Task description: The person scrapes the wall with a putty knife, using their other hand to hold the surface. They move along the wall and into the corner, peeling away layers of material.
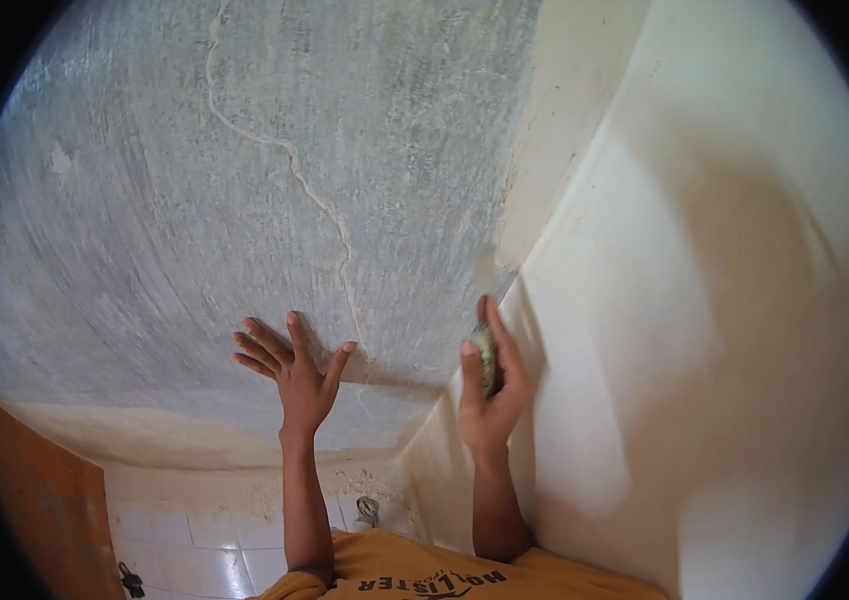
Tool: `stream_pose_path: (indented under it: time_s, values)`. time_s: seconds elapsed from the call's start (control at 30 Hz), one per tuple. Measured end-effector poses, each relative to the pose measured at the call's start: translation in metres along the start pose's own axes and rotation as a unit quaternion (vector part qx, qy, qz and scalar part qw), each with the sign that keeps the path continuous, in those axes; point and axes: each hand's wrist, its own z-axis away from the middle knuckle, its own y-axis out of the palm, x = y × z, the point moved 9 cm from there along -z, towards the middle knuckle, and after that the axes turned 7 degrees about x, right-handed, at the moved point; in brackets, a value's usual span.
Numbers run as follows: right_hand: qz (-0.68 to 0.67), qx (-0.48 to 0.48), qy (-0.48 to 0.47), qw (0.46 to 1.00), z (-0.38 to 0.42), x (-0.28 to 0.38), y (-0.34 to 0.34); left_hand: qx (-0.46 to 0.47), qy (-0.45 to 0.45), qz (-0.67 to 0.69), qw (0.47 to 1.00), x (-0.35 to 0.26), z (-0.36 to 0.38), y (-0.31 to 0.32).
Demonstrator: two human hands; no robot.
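Observation:
My left hand (pixel 304 378) rests against the grey wall (pixel 165 220) with its fingers spread, holding nothing. A thin pale crack (pixel 320 205) winds down the wall and passes just right of that thumb. In my right hand (pixel 497 405) is a scraper (pixel 487 355) with a mottled green handle, my fingers closed around it. Its thin, pale blade points up and looks blurred, overlapping the lower end of a cream strip (pixel 555 130) near the corner. My palm and fingers hide part of the handle.
A cream side wall (pixel 625 330) stands close on the right, with shadows across it. Below are white floor tiles (pixel 215 555) and a shoe (pixel 368 512). An orange-brown surface (pixel 40 490) is at lower left, with a small dark object (pixel 132 580) near it.

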Motion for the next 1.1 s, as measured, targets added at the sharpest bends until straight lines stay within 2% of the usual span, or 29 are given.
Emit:
stream_pose_path:
  time_s: [0.07, 0.23, 0.37, 0.4, 0.5, 0.53, 0.67, 0.77, 0.8, 0.9, 0.97, 1.1]
  values:
    - [-0.014, -0.004, -0.009, 1.0, 0.014, -0.015, 0.003, -0.004, 0.001, -0.002, 1.0, 0.002, 0.0, 0.001]
    - [-0.039, -0.014, -0.003, 0.999, -0.007, 0.008, -0.003, -0.009, 0.001, -0.009, 1.0, 0.001, 0.003, 0.002]
    - [-0.004, 0.005, 0.0, 1.0, 0.016, -0.022, 0.007, -0.009, 0.005, -0.005, 1.0, 0.001, 0.0, 0.0]
    - [-0.016, -0.008, -0.033, 0.999, 0.01, -0.016, 0.004, -0.016, 0.006, -0.011, 1.0, 0.002, -0.006, -0.002]
    - [-0.042, -0.001, 0.023, 0.999, -0.007, -0.003, -0.004, -0.008, 0.0, -0.017, 1.0, -0.003, 0.002, -0.003]
    - [-0.031, -0.02, -0.027, 0.999, -0.006, 0.002, -0.001, -0.007, -0.002, -0.017, 1.0, -0.003, 0.0, -0.003]
    - [-0.022, 0.015, -0.009, 1.0, 0.017, -0.023, 0.01, 0.006, 0.0, -0.006, 1.0, 0.002, 0.001, 0.003]
    - [-0.029, -0.012, -0.032, 0.999, -0.012, 0.004, -0.006, -0.004, 0.002, -0.008, 1.0, 0.002, 0.0, 0.003]
    - [-0.067, -0.016, -0.019, 0.997, -0.014, 0.005, -0.006, 0.002, -0.004, -0.005, 1.0, 0.001, 0.003, 0.003]
    - [-0.026, 0.007, 0.006, 1.0, 0.01, -0.015, 0.007, 0.012, -0.002, -0.005, 1.0, 0.0, 0.001, 0.001]
    - [-0.039, 0.002, -0.012, 0.999, 0.009, -0.021, 0.008, 0.01, 0.004, -0.014, 1.0, 0.0, 0.0, 0.002]
    - [-0.045, -0.012, -0.016, 0.999, -0.01, 0.002, -0.006, 0.01, -0.003, -0.009, 1.0, -0.001, 0.001, -0.001]
